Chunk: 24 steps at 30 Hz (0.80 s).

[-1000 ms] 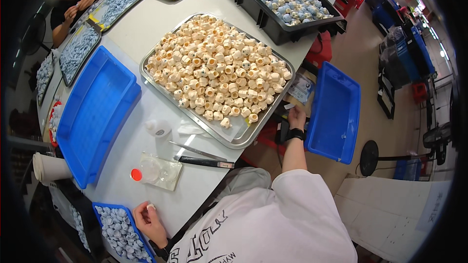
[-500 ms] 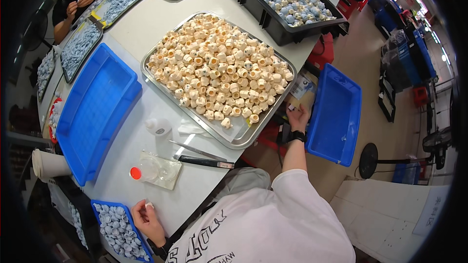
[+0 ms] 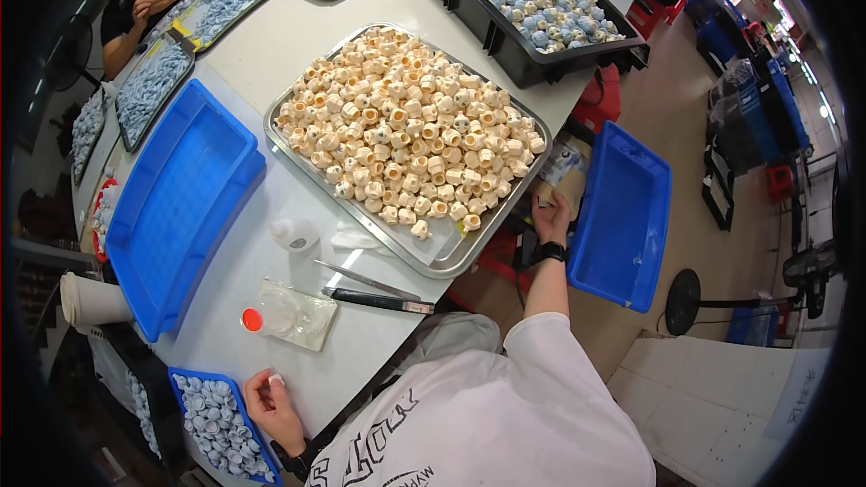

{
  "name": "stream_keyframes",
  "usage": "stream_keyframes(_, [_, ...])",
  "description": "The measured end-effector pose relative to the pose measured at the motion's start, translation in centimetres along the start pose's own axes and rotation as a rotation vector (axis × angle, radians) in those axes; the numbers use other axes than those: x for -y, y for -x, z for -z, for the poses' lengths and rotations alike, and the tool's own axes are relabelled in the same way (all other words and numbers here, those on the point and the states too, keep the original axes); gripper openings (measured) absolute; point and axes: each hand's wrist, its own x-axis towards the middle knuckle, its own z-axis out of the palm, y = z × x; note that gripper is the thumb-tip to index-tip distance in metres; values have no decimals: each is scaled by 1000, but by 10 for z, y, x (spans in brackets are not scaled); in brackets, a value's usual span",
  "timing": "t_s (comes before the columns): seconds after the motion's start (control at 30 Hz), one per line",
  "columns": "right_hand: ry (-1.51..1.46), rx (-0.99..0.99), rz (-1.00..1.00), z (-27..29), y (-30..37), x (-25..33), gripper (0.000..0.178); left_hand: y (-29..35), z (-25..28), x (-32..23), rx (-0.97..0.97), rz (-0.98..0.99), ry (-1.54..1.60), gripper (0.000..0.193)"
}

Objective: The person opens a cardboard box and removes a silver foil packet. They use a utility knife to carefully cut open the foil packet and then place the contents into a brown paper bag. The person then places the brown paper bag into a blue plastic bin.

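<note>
At the table's near edge, my left hand [image 3: 273,409] is closed on a small white piece [image 3: 276,379], pinched at the fingertips. Beside it, a small blue tray [image 3: 236,391] holds many pale-blue cup-like pieces [image 3: 219,424]. My right hand [image 3: 551,218] reaches down past the right edge of the metal tray [image 3: 424,263], fingers curled by a tan box-like thing [image 3: 571,186]. What those fingers hold, I cannot make out. Cream-coloured hollow doll-head-like parts [image 3: 406,126] are heaped in the metal tray.
A squeeze bottle [image 3: 295,234], tweezers [image 3: 365,280], a black-handled cutter [image 3: 379,300] and a red-capped jar [image 3: 262,319] lie between my hands. Blue bins stand left [image 3: 180,207] and right [image 3: 622,216]. A black crate [image 3: 532,45] stands at the back. A co-worker [image 3: 149,0] sits far left.
The small white bit seen at my right fingertips earlier no longer shows, and those fingers have shifted slightly. My left hand keeps its place and its pinch.
</note>
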Motion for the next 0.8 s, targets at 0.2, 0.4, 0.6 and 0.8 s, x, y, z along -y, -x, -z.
stream_keyframes(0.2, [98, -48, 81, 28, -26, -1, 27, 0, 0, 1, 3, 8, 9, 14])
stream_keyframes(0.4, [142, -141, 3, 26, -25, 1, 29, 0, -1, -2, -5, 19, 6, 14])
stream_keyframes(0.6, [9, 1, -98, 17, -14, 5, 35, 0, 0, -4, 5, 9, -7, 13])
stream_keyframes(0.8, [158, 27, -16, 50, -39, 5, 38, 0, 0, -5, 7, 12, -11, 13])
